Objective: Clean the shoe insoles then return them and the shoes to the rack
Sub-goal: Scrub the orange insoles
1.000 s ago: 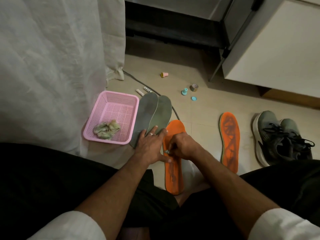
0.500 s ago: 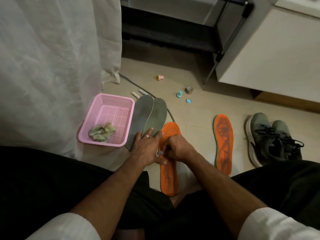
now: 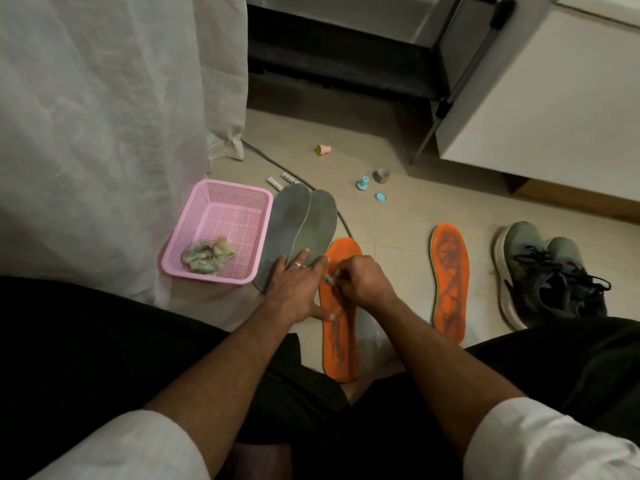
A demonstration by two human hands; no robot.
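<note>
**Near orange insole held flat and scrubbed**

The near orange insole [image 3: 338, 327] is pinned to the tiled floor [image 3: 391, 216] by the spread, flat left hand [image 3: 296, 289], as a second ago. The right hand [image 3: 360, 282] is curled round a small pale-green item [image 3: 328, 278], too small to identify; it has shifted only slightly, so cleaning appears unfinished. Beyond lie two grey insoles [image 3: 301, 226], a pink basket [image 3: 221, 233], another orange insole [image 3: 449, 282] and the shoes [image 3: 543, 271]. The dark rack [image 3: 346, 64] stands farthest.

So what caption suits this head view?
Left hand steadies an orange insole while the right hand scrubs it.
</note>
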